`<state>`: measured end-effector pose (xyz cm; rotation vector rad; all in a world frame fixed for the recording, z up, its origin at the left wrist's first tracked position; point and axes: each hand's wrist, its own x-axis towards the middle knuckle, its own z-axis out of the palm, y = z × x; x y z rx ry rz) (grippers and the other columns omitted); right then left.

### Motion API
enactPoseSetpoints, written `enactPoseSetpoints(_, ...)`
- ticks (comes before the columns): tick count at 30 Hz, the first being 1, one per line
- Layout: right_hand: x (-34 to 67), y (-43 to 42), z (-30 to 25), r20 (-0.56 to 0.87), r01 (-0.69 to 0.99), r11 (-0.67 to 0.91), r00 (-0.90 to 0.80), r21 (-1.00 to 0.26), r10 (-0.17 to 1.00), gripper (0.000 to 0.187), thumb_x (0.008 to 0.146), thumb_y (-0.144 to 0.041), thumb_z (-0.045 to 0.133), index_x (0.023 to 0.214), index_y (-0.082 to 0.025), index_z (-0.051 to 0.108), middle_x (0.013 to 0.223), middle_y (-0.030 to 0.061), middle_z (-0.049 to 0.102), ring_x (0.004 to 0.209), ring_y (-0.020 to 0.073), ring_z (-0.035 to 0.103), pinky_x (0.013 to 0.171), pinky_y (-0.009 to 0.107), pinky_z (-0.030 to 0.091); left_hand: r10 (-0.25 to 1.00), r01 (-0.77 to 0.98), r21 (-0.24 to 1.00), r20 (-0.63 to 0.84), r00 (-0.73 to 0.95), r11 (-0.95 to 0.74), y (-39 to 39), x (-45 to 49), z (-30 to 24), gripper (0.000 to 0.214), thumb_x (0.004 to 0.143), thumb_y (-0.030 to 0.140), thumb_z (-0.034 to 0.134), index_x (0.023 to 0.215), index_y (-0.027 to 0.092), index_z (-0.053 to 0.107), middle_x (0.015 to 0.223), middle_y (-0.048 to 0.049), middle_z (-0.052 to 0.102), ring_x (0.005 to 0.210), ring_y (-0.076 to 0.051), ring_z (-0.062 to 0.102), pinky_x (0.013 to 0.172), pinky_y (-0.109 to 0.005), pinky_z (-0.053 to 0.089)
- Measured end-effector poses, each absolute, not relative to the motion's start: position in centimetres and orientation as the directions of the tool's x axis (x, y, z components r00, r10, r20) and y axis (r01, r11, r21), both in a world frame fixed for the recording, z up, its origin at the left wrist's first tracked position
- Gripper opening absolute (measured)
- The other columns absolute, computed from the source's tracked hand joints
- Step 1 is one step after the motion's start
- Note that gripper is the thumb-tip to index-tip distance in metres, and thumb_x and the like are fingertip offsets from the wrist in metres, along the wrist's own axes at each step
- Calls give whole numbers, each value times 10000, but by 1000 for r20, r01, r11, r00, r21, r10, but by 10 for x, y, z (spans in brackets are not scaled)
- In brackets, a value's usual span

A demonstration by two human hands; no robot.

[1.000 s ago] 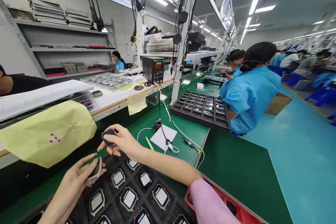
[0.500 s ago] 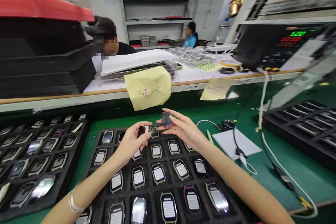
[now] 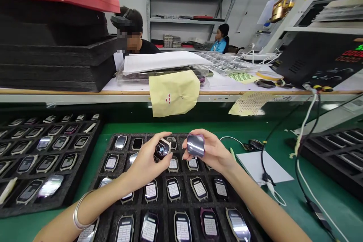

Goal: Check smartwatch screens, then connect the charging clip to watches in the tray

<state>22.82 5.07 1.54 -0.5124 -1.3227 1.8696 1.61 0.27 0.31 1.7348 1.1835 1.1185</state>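
Note:
Over the far part of a black foam tray [image 3: 181, 206], my left hand [image 3: 147, 159] grips a smartwatch [image 3: 162, 149] without a strap, its round dial lit on a dark screen. Just to the right, my right hand [image 3: 214, 151] pinches a purple-edged smartwatch [image 3: 195, 145] by its side, with a glossy grey face toward me. The two watches are apart. Below them, the tray's pockets hold several watch bodies, many with white lit screens, such as a silver-framed watch [image 3: 173, 189] and a purple-framed watch [image 3: 209, 222]. My forearms cover some of the pockets.
At left lies another foam tray of watches [image 3: 47, 162]; at far right, a third tray [image 3: 334, 159]. Cables [image 3: 302, 147] hang down from a black power supply [image 3: 320, 60]. A white sheet [image 3: 265, 164] rests on the green bench. Black foam trays [image 3: 56, 53] are stacked on the shelf. Two people sit beyond.
Both hands have turned the watches' faces toward me and drawn slightly nearer. The left watch now shows a lit dial. My view has shifted, moving the scene rightward.

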Motion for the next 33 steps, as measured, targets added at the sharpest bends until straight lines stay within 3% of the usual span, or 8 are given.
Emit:
enactPoseSetpoints(6,227,42,12,123,-413,-205,-641,-887,757,389,702,-386,789,1021,-238,623,907,95,699,816,277,697,763,437,507,942,244,928,221,251,-282,-5,16,6,432,823,174,562,1242,244,482,1184,-35,584,1050,-192,557,926,-296,414)
enactPoseSetpoints(10,225,39,13,59,-369,-235,-633,-899,772,459,640,-424,831,1016,-248,636,895,91,703,792,290,697,756,464,510,942,260,921,227,248,-290,-8,16,9,431,820,164,549,1238,241,480,1185,-39,577,1063,-199,546,934,-298,404)
enactPoseSetpoints(15,224,39,13,78,-366,-197,-617,-909,783,365,635,-356,836,946,-236,686,875,96,714,774,307,694,749,500,511,942,313,905,208,265,-288,-6,13,13,383,784,118,536,1151,224,518,1052,-14,603,887,-161,558,792,-248,428)
enactPoseSetpoints(18,226,39,14,54,-332,-177,-583,-927,810,405,588,-379,854,928,-229,695,850,99,714,749,312,687,724,506,519,946,299,910,222,235,-287,-6,11,14,388,795,142,534,1171,234,506,1001,-5,595,793,-144,543,695,-229,427)
enactPoseSetpoints(33,233,48,26,89,-318,-68,-454,-946,886,378,656,-383,807,998,-271,691,899,80,702,823,304,680,808,529,496,949,248,920,270,163,-305,-3,6,16,356,793,136,548,1139,216,534,824,11,571,717,-126,546,639,-217,422)
